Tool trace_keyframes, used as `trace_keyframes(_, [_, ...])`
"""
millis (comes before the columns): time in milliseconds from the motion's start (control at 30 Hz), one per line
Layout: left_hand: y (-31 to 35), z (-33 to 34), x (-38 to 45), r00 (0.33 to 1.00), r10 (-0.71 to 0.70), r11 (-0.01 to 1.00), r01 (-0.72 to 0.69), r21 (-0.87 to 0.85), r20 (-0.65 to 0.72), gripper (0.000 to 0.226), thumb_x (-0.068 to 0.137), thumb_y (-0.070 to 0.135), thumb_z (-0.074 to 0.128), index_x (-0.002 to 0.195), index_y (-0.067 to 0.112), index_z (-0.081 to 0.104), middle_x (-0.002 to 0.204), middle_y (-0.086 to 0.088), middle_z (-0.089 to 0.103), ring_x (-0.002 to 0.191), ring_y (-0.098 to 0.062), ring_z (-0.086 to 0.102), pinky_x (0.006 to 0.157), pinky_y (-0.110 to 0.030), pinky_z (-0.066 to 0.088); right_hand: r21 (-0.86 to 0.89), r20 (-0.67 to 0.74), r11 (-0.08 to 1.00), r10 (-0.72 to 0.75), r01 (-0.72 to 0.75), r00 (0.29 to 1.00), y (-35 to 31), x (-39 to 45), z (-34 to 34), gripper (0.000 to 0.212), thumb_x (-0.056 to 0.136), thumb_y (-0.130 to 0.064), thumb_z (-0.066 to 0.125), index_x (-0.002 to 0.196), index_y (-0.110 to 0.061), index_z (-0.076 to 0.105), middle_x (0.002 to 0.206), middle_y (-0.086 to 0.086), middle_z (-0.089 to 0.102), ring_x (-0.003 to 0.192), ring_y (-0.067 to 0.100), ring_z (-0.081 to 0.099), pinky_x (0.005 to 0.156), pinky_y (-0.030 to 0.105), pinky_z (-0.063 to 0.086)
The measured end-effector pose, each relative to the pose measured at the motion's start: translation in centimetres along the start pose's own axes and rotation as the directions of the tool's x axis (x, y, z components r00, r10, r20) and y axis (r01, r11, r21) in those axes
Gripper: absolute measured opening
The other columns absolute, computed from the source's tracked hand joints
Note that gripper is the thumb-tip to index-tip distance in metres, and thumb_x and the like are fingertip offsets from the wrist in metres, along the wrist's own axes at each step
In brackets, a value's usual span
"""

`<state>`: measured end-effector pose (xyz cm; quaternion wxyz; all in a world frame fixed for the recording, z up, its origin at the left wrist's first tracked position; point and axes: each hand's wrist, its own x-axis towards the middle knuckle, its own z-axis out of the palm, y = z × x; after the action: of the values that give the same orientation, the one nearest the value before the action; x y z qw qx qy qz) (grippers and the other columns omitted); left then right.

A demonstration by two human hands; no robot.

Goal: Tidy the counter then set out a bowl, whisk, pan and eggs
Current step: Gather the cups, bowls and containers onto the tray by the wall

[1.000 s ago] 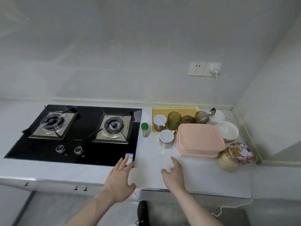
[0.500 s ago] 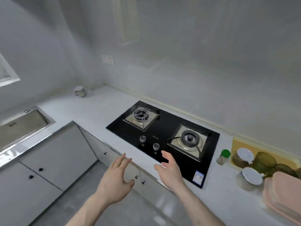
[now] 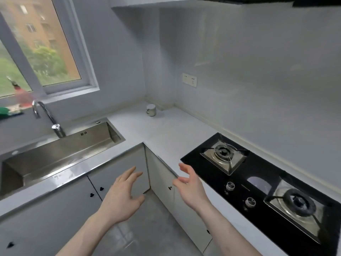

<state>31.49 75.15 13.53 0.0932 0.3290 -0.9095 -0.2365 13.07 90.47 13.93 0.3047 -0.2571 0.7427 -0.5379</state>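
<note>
L-shaped pale matte counter (image 3: pixel 166 133) holds only a small metal mug (image 3: pixel 151 110) in the back corner; left hand (image 3: pixel 122 198) and right hand (image 3: pixel 190 185) hover empty, fingers loosely spread, over the cabinet doors (image 3: pixel 118 174). Glossy black glass hob (image 3: pixel 262 183), two steel burners, cut off at right; stainless sink (image 3: pixel 55 156) cut off at left, windowsill items blurred.

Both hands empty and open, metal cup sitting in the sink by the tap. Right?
Not quite. The head view shows the metal cup on the counter in the far corner, not in the sink. Left hand and right hand are empty and open.
</note>
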Motion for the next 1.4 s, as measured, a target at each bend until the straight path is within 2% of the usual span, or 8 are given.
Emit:
trace_keyframes(167, [-4.5, -2.6, 3.0, 0.996, -0.055, 0.998, 0.052, -0.042, -0.070, 0.069, 0.084, 0.044, 0.069, 0.147, 0.041, 0.040, 0.163, 0.020, 0.021, 0.148, -0.010, 0.026, 0.117, -0.028, 0.030, -0.024, 0.042, 0.999, -0.037, 0.038, 0.998, -3.3, 5.2, 3.8, 0.057, 0.091, -0.022, 0.063, 0.143, -0.037, 0.045, 0.142, -0.026, 0.046, 0.119, -0.003, 0.055, 0.096, 0.026, 0.049])
trace_keyframes(300, [-8.1, -3.7, 5.4, 0.991, -0.096, 0.993, 0.090, -0.071, -0.092, 0.069, 0.079, 0.047, 0.066, 0.143, 0.044, 0.042, 0.161, 0.025, 0.022, 0.143, -0.008, 0.032, 0.108, -0.030, 0.043, -0.010, 0.083, 0.999, -0.030, 0.031, 0.996, -4.8, 10.0, 6.7, 0.057, 0.091, -0.022, 0.063, 0.143, -0.035, 0.045, 0.141, -0.024, 0.046, 0.119, 0.001, 0.056, 0.093, 0.023, 0.046])
trace_keyframes(567, [-13.3, -6.0, 16.5, 0.979, -0.165, 0.986, 0.161, -0.043, -0.119, 0.066, 0.082, 0.041, 0.071, 0.142, 0.043, 0.044, 0.158, 0.024, 0.027, 0.142, -0.007, 0.035, 0.109, -0.027, 0.038, 0.035, 0.148, 0.999, -0.016, 0.011, 0.989, -5.7, 22.8, 10.6, 0.053, 0.092, -0.024, 0.064, 0.141, -0.036, 0.046, 0.141, -0.024, 0.046, 0.120, 0.001, 0.056, 0.080, 0.014, 0.045])
trace_keyframes(700, [-13.9, -7.1, 24.6, 0.978, -0.171, 0.985, 0.170, -0.024, -0.116, 0.066, 0.084, 0.042, 0.070, 0.144, 0.043, 0.042, 0.158, 0.025, 0.028, 0.143, -0.005, 0.031, 0.110, -0.025, 0.033, 0.030, 0.129, 0.999, 0.009, -0.013, 0.992, -6.5, 29.8, 10.1, 0.052, 0.091, -0.026, 0.065, 0.138, -0.039, 0.048, 0.139, -0.025, 0.047, 0.118, -0.002, 0.055, 0.082, 0.014, 0.043])
trace_keyframes(833, [-14.0, -7.3, 30.9, 0.981, -0.164, 0.986, 0.163, -0.015, -0.103, 0.065, 0.084, 0.043, 0.069, 0.144, 0.041, 0.044, 0.156, 0.024, 0.031, 0.141, -0.006, 0.037, 0.104, -0.023, 0.034, -0.029, 0.094, 1.000, 0.010, -0.008, 0.995, -7.3, 36.0, 8.8, 0.052, 0.092, -0.023, 0.066, 0.141, -0.032, 0.050, 0.140, -0.018, 0.050, 0.117, 0.005, 0.057, 0.088, 0.018, 0.042])
trace_keyframes(1033, [-16.1, -6.5, 38.9, 0.987, -0.159, 0.985, 0.161, -0.061, 0.035, 0.066, 0.079, 0.051, 0.063, 0.142, 0.043, 0.044, 0.154, 0.025, 0.033, 0.136, -0.003, 0.042, 0.107, -0.028, 0.040, -0.072, 0.084, 0.997, 0.025, -0.019, 0.996, -8.4, 41.9, 7.1, 0.047, 0.094, -0.025, 0.066, 0.137, -0.035, 0.051, 0.138, -0.020, 0.051, 0.116, 0.003, 0.057, 0.084, 0.018, 0.042])
trace_keyframes(1133, [-16.9, -6.2, 43.7, 0.985, -0.148, 0.986, 0.153, -0.058, 0.094, 0.063, 0.083, 0.044, 0.067, 0.142, 0.039, 0.046, 0.152, 0.021, 0.038, 0.122, -0.007, 0.054, 0.099, -0.024, 0.042, -0.092, 0.059, 0.995, 0.044, -0.039, 0.997, -8.6, 44.1, 6.4, 0.046, 0.094, -0.027, 0.066, 0.136, -0.037, 0.052, 0.136, -0.022, 0.051, 0.116, 0.001, 0.057, 0.080, 0.015, 0.043])
trace_keyframes(1400, [-20.0, -2.1, 58.7, 0.938, -0.186, 0.918, 0.272, -0.289, 0.291, 0.057, 0.083, 0.027, 0.076, 0.137, 0.025, 0.055, 0.144, 0.002, 0.053, 0.118, -0.018, 0.061, 0.087, -0.029, 0.050, -0.144, -0.067, 0.980, 0.126, -0.134, 0.990, -8.6, 49.0, 4.1, 0.047, 0.093, -0.033, 0.068, 0.136, -0.038, 0.052, 0.135, -0.026, 0.051, 0.116, -0.002, 0.058, 0.079, 0.014, 0.046])
